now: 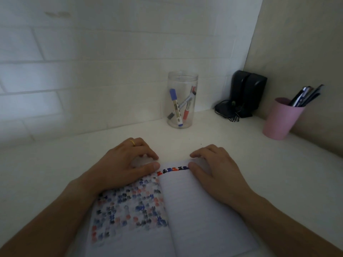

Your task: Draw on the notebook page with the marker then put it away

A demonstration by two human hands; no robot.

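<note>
**Both hands flat on the open notebook**

The lined notebook [194, 210] lies open at six o'clock on the white desk [46, 164]. Left hand [126, 164], ring on one finger, rests palm-down on the top of the marked left page, gripping nothing. Right hand [213, 169] presses the top of the right page, fingers loose, also empty. At twelve o'clock, a clear jar [182, 100] holds the markers [175, 106]. Pink cup [280, 118] of pens at two o'clock.
</note>
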